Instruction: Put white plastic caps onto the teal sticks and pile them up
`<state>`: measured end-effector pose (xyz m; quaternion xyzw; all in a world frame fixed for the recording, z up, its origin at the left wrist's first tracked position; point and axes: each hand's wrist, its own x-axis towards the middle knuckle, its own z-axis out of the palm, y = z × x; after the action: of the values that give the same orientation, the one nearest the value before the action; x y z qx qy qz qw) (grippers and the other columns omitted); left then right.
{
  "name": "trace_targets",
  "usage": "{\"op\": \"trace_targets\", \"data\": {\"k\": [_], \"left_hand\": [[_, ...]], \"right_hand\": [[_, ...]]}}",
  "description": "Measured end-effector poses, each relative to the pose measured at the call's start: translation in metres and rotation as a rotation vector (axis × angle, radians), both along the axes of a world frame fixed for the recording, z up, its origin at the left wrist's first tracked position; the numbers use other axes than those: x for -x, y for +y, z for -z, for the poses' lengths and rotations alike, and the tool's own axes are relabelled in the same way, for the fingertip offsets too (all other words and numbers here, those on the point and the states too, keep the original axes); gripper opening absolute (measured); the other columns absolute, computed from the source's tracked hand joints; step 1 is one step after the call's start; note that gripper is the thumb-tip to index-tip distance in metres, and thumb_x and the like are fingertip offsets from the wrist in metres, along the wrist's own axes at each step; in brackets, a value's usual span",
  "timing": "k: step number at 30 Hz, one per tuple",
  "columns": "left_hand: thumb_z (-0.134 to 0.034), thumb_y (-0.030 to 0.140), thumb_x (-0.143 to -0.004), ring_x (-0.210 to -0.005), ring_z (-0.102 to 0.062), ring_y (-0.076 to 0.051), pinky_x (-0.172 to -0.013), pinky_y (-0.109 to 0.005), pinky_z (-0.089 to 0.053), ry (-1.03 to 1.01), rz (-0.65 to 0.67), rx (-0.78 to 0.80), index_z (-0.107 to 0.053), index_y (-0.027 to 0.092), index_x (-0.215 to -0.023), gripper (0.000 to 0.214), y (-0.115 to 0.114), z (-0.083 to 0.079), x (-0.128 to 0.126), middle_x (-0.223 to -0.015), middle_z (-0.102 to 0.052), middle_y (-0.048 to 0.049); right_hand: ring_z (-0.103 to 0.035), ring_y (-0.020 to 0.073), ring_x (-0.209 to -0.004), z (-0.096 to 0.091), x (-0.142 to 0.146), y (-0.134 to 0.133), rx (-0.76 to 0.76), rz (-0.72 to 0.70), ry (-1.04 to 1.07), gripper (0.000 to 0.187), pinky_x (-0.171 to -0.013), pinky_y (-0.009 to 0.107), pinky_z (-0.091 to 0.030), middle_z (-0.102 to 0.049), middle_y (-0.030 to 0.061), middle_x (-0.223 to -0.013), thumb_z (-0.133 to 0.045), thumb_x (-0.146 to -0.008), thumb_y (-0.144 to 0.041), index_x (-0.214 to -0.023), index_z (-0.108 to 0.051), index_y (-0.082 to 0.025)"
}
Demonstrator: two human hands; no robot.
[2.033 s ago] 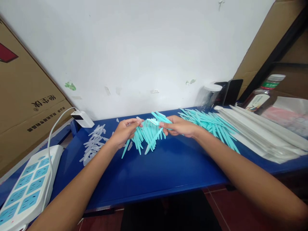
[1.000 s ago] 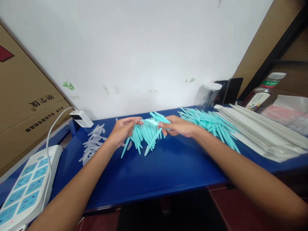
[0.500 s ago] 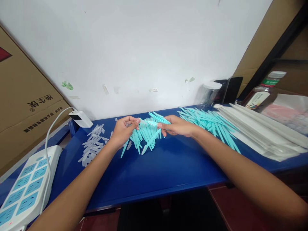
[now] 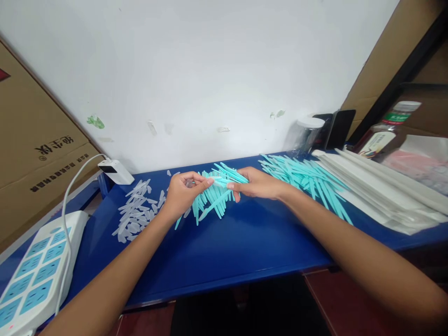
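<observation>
My left hand (image 4: pixel 185 191) is closed, with a translucent plastic cap (image 4: pixel 190 183) showing among its curled fingers. Its thumb and forefinger pinch at the tip of a slim turquoise eyebrow razor. My right hand (image 4: pixel 254 182) grips several of these eyebrow razors (image 4: pixel 229 173), which fan out toward the left hand. Beneath both hands lies a loose heap of turquoise razors (image 4: pixel 213 205) on the blue table (image 4: pixel 217 252). Left of my left hand, many small translucent caps (image 4: pixel 135 210) are scattered. The exact contact between cap and razor is too small to make out.
A second razor pile (image 4: pixel 308 177) lies to the right, beside stacked white plastic sleeves (image 4: pixel 378 191). Behind stand a clear jar (image 4: pixel 304 137), a dark phone (image 4: pixel 341 129) and a bottle (image 4: pixel 385 133). On the left are a power strip (image 4: pixel 38 275), a white charger (image 4: pixel 117 171) and a cardboard box (image 4: pixel 38 126).
My left hand has moved slightly right, its fingertips closer to my right hand. The gap between the two hands has narrowed. The right hand still holds its razors.
</observation>
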<state>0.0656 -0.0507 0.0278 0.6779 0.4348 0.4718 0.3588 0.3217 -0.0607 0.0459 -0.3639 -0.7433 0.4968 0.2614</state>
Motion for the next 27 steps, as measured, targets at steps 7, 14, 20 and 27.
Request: {"op": "trace_targets", "data": {"k": [7,14,20,27], "left_hand": [[-0.091,0.043,-0.072,-0.052,-0.039,-0.009,-0.048,-0.024,-0.028,-0.151,0.019,0.164,-0.074,0.016,-0.073,0.032,-0.007,0.002,-0.007,-0.058,-0.055,0.0013],[-0.085,0.047,-0.077,-0.047,-0.031,-0.006,-0.043,-0.021,-0.022,-0.167,0.052,0.26,-0.067,0.017,-0.076,0.036,-0.008,-0.001,-0.01,-0.06,-0.048,0.0042],[-0.059,0.029,-0.085,-0.045,-0.028,-0.006,-0.035,-0.019,-0.019,-0.521,0.214,0.643,-0.07,0.008,-0.102,0.029,0.007,-0.009,0.009,-0.072,-0.054,-0.0017],[-0.07,0.013,-0.087,-0.045,-0.028,-0.003,-0.035,-0.016,-0.021,-0.446,0.166,0.566,-0.067,0.009,-0.119,0.033,0.01,-0.012,0.012,-0.082,-0.061,-0.0026]], "right_hand": [[-0.051,0.0139,-0.064,0.004,0.004,-0.001,-0.168,-0.01,0.024,0.04,-0.061,0.027,-0.04,-0.073,0.0055,-0.079,-0.067,-0.094,-0.055,-0.085,-0.068,-0.016],[-0.05,0.013,-0.061,0.006,0.006,0.001,-0.167,-0.001,0.045,0.042,-0.059,0.026,-0.039,-0.072,0.0041,-0.077,-0.065,-0.095,-0.057,-0.087,-0.068,-0.015],[-0.036,0.0082,-0.05,0.008,0.003,0.005,-0.028,0.099,0.122,0.04,-0.047,0.025,-0.027,-0.07,0.0042,-0.074,-0.068,-0.093,-0.055,-0.085,-0.062,-0.016],[-0.03,0.0065,-0.046,0.007,0.0,0.008,0.087,0.135,0.181,0.037,-0.044,0.025,-0.021,-0.07,0.0034,-0.073,-0.072,-0.09,-0.052,-0.088,-0.056,-0.019]]}}
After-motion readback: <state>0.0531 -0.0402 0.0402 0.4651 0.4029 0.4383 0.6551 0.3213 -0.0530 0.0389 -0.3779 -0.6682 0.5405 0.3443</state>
